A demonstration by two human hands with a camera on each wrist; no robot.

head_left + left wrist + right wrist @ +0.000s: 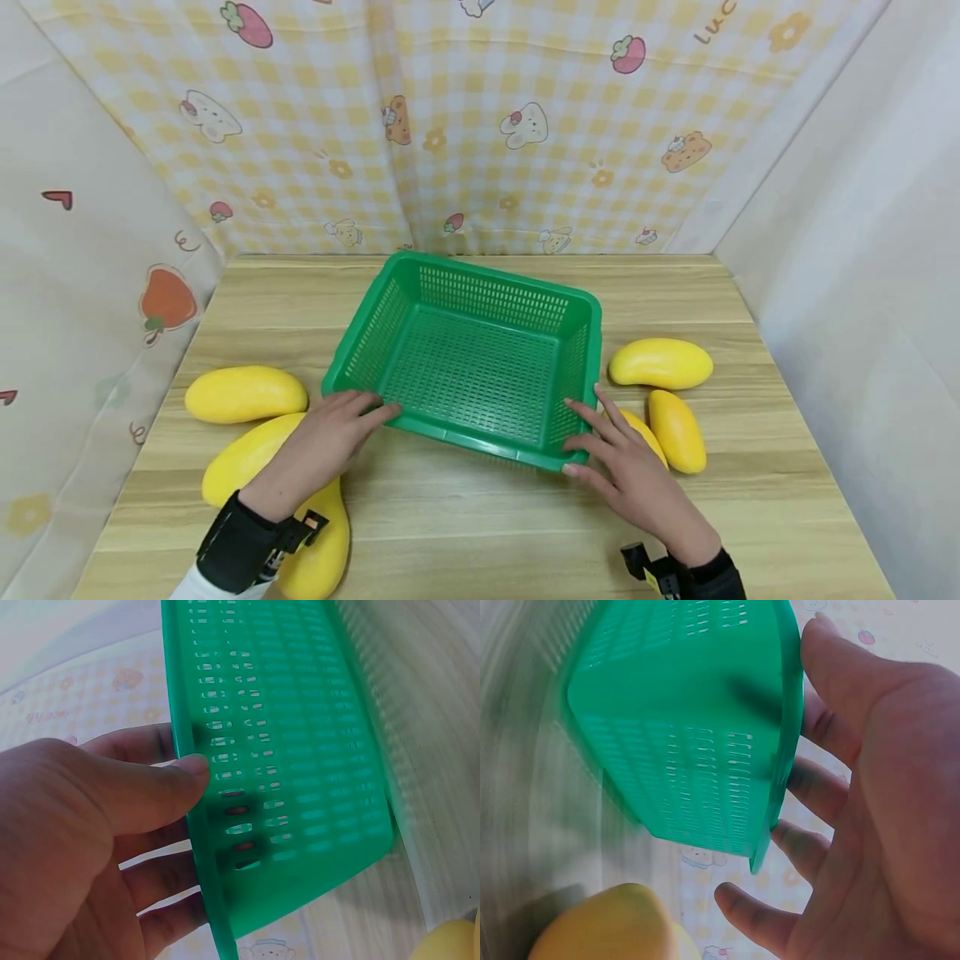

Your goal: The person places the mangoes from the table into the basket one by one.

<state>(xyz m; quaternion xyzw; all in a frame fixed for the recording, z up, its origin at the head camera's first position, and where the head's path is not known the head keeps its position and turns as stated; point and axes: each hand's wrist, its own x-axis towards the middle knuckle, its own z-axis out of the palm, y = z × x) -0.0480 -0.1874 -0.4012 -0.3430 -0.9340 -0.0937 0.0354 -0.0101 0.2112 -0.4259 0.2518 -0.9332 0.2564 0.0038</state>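
Observation:
A green plastic basket [476, 371] with slotted walls sits slightly turned on the wooden table. My left hand [330, 446] grips its near left rim, thumb outside the wall and fingers reaching over the edge, as the left wrist view also shows. At the near right corner my right hand [633, 475] has its fingers spread loosely, with fingertips right at the rim [790, 712]. Yellow mangoes lie on both sides: an upper left mango [246, 394] and two partly hidden under the left forearm, a far right mango [660, 363], a smaller mango [677, 431], and one partly behind the right hand.
The wooden table [465, 533] ends at a checked cloth backdrop [465, 125] behind the basket. White cloth walls [862, 250] stand on the left and right. Both wrists wear black bands with small cameras.

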